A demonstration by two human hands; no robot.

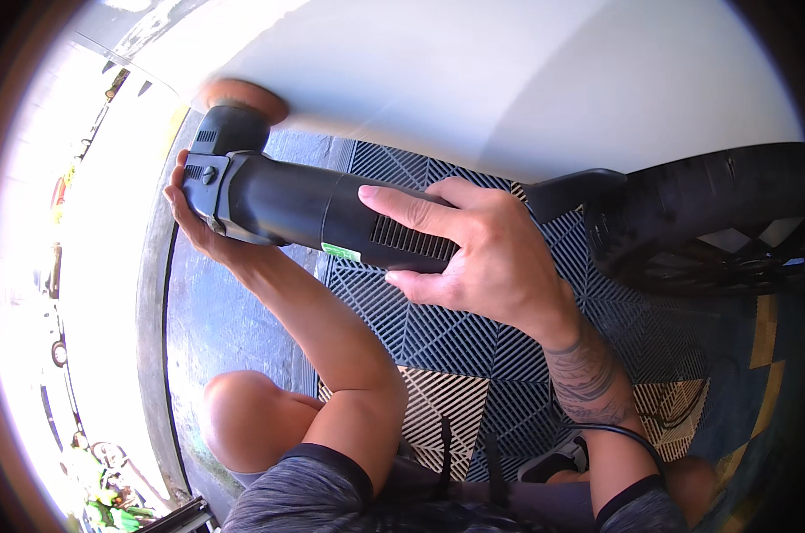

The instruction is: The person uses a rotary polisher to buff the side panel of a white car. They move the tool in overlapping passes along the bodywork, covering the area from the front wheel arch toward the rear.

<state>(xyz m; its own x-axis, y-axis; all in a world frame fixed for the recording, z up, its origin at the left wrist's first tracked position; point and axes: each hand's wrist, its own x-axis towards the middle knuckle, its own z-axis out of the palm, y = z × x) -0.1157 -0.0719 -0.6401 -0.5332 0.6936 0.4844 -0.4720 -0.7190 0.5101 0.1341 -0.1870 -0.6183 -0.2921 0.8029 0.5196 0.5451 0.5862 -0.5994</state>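
Observation:
A black car polisher (287, 200) lies slantwise in front of me, its head at the left. The orange polishing pad (247, 96) on that head rests against the lower part of a white car panel (420, 80); the pad's rim looks blurred. My left hand (194, 222) cups the head from the left and below, fingertips showing past its edge and the palm hidden. Around the vented rear of the body, my right hand (491, 249) is closed, with fingers along the top and thumb on the near side.
A car wheel with a black tyre (713, 222) stands at the right. A black cord (624, 433) crosses my right forearm. Under me are black and pale slatted floor tiles (447, 355), bordered at the left by smooth grey floor (216, 311). A dark shoe (553, 462) shows below.

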